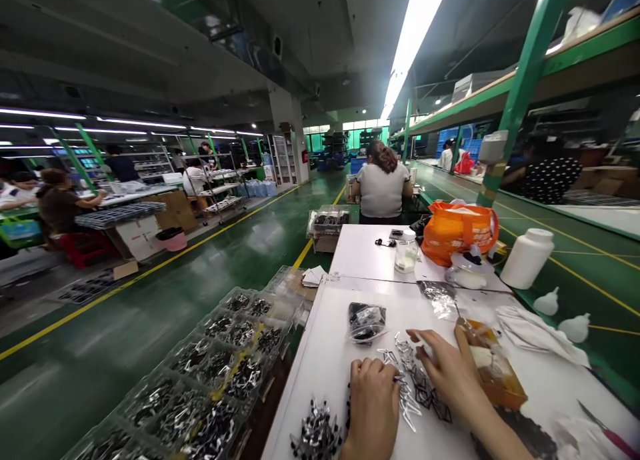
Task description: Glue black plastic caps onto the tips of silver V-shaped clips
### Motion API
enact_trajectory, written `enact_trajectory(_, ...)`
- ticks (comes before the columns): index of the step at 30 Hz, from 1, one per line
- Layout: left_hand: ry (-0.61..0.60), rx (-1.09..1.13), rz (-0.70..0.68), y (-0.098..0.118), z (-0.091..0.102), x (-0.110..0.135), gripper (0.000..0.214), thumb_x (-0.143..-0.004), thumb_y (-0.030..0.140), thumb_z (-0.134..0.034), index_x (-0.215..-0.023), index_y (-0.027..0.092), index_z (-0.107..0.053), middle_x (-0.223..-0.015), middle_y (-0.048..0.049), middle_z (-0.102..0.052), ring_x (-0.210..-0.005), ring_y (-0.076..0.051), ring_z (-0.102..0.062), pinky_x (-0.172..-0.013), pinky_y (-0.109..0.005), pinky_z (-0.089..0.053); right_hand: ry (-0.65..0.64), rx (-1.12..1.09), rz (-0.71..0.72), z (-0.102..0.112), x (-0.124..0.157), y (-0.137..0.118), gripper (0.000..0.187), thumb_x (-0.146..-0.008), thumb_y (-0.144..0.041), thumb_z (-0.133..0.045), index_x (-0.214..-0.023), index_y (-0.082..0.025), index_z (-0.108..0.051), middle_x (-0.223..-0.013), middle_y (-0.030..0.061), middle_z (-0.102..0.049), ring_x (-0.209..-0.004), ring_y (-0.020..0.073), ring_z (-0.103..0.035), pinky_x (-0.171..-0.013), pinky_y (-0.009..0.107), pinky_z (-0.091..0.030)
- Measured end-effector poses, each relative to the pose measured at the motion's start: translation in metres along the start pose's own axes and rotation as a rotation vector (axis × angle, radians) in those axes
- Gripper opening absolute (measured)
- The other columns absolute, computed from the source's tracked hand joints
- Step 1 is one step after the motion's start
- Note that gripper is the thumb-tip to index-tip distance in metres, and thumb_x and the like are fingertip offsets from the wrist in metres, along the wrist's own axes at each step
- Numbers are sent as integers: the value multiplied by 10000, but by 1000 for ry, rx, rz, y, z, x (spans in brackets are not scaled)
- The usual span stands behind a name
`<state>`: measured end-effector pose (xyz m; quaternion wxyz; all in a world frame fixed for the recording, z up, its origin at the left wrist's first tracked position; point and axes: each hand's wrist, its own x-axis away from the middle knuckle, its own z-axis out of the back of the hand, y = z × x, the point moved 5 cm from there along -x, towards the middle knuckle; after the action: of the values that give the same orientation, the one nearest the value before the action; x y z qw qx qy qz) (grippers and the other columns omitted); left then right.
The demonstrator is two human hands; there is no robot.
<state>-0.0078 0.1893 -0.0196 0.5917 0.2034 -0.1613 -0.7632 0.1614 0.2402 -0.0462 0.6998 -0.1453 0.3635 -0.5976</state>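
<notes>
Head view: nearest me, a heap of black-and-silver pieces (316, 435) lies on the white table (325, 363) beside my left hand (374, 403), its fingers curled down; I can't tell whether they grip anything. My right hand (446, 367) is half open, fingers bent over loose metal pieces (410, 407) between my hands; whether it pinches one, I can't tell. Beyond lie a bagged black packet (367, 321), a jar (406, 257), an orange bag (453, 233) and, farther, a person's back (384, 190).

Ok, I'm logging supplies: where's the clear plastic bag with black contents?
Right of centre in the head view, the plastic bag lies on the white tabletop, just beyond the left hand.
</notes>
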Motion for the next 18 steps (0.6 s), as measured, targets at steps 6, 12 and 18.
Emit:
enact_trajectory(6, 39, 93, 19, -7, -7, 0, 251, -946, 50, -643, -1060, 220, -788, -1047, -70, -801, -1045, -289, -714, -1014, -474, -472, -154, 168, -69, -33, -5, 9, 339, -993, -259, -508, -1247, -206, -726, -1199, 135, -657, -792, 220, -706, -704, 336, -522)
enact_trajectory(12, 84, 149, 22, -10, -6, -2, 259, -932, 24, -641, -1011, 217, -795, -1013, -56, -800, -1026, -289, -714, -1007, -482, -468, -187, 144, -81, -27, -2, 12, 140, -995, -263, -578, -991, -189, -698, -957, 49, -677, -869, 208, -667, -785, 333, -502)
enact_trajectory(18, 122, 221, 25, -12, 0, -4, 304, -943, 24, -605, -1054, 223, -807, -1014, -73, -803, -1034, -307, -719, -1033, -526, -472, -128, -49, -107, -7, 2, 10, 277, -982, -462, -481, -900, -246, -635, -953, 91, -699, -889, 284, -682, -774, 380, -494)
